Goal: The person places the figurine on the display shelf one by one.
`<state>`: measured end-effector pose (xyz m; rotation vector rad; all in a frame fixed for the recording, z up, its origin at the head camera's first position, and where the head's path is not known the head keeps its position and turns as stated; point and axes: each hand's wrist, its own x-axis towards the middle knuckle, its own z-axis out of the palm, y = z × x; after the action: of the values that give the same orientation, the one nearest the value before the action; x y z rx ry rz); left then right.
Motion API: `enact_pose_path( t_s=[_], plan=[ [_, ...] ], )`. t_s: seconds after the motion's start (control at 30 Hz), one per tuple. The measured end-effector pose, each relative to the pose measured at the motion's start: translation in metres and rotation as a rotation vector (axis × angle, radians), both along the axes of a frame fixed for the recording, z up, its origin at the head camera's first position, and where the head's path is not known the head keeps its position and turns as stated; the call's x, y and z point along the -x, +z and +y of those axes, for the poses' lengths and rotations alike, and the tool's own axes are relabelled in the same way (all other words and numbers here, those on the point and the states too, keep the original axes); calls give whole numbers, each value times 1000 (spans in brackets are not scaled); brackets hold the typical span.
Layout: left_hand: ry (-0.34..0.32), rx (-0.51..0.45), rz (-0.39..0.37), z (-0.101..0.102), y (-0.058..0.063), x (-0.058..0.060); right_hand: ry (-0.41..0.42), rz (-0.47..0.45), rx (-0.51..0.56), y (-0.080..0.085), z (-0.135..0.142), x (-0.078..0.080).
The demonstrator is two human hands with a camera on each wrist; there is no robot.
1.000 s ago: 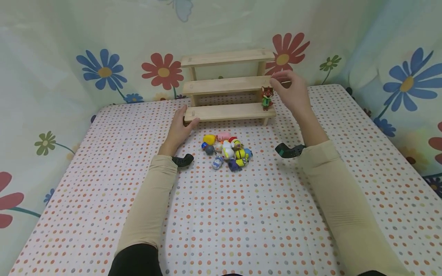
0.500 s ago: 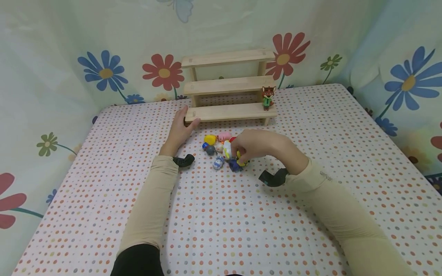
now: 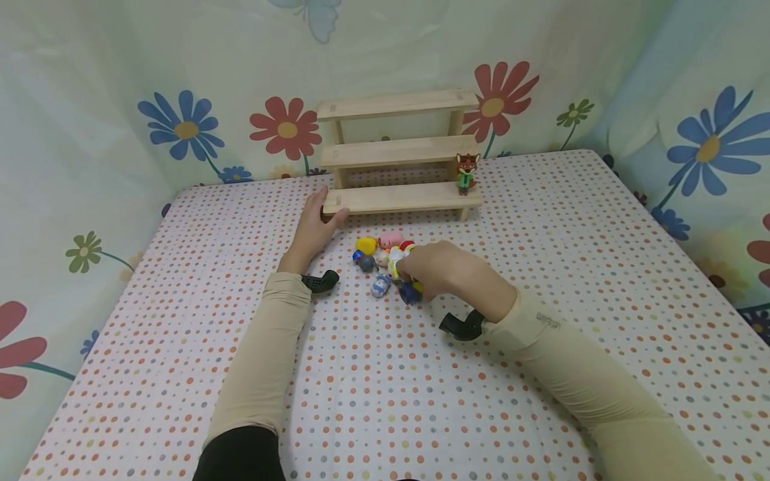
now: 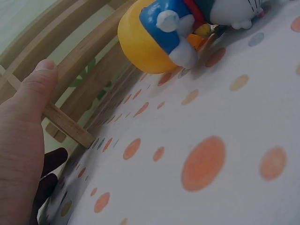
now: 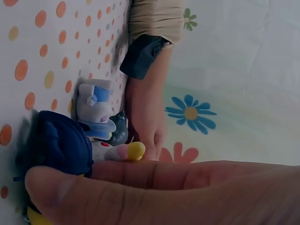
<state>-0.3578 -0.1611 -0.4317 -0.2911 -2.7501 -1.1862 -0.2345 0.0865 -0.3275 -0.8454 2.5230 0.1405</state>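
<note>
My left hand holds the left end of a three-step wooden shelf, thumb at its front edge. In the left wrist view the thumb lies against the wood, the other fingers lower down and in shadow. On the table, my right hand is at the right side of a pile of toy figures. Its thumb and fingers close around a navy-and-yellow toy figure, partly hidden by the thumb. A red fox figure in green stands upright at the right end of the lowest step.
Beside the right hand lie a yellow-and-blue figure, a pink figure, a white-and-blue figure and a grey one. The dotted tablecloth runs back to a flower-printed curtain.
My right hand has moved from beside the fox figure down and left to the pile, then slightly lower onto the navy-and-yellow figure. The left hand stays at the shelf's end.
</note>
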Motion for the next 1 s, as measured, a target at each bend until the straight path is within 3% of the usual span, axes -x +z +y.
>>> enact_pose_path(
  t_s=[0.37,0.63,0.77,1.0],
  plan=[
    [-1,-4,-3,0,0,0,15,-14,-34,-3,-1,2],
    [-2,-11,-3,-1,0,0,-8,80,-149,-6,-5,-3],
    [6,6,-16,-1,0,1,-9,82,-182,-5,-5,-3],
    [3,-1,-6,-1,0,1,-21,43,-116,6,5,-3]
  ],
)
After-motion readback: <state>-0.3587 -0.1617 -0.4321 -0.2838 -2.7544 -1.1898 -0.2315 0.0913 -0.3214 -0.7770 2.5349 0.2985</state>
